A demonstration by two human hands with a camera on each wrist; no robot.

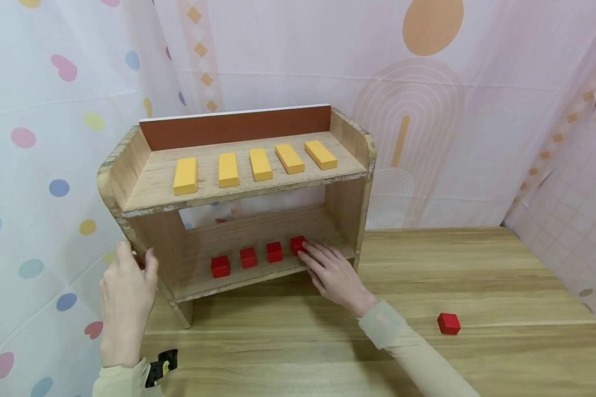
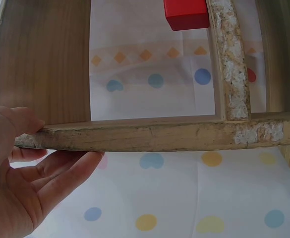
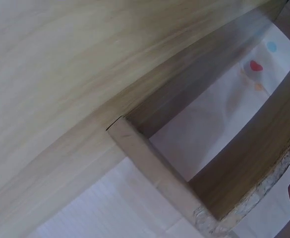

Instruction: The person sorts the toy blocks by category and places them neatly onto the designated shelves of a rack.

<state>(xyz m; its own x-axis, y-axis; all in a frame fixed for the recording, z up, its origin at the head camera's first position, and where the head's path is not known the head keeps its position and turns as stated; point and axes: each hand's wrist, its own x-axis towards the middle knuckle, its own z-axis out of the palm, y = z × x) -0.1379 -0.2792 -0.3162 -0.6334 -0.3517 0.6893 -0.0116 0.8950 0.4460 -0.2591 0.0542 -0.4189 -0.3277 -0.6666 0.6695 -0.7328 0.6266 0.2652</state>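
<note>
A small two-tier wooden shelf (image 1: 248, 190) stands tilted in the head view. My left hand (image 1: 129, 300) grips the edge of its left side panel (image 2: 149, 136), thumb on one face and fingers on the other. Four red cubes, of which the leftmost red cube (image 1: 221, 266) is nearest my left hand, sit in a row on the lower tier. At the row's right end, the fingertips of my right hand (image 1: 335, 275) touch a red cube (image 1: 297, 245), with the fingers nearly straight and the thumb apart from it. In the right wrist view only fingertips show at the right edge.
Several yellow blocks (image 1: 260, 164) lie in a row on the upper tier. Another red cube (image 1: 448, 323) lies on the wooden table (image 1: 452, 270), right of my right forearm. Patterned cloth (image 1: 288, 55) hangs behind and at both sides.
</note>
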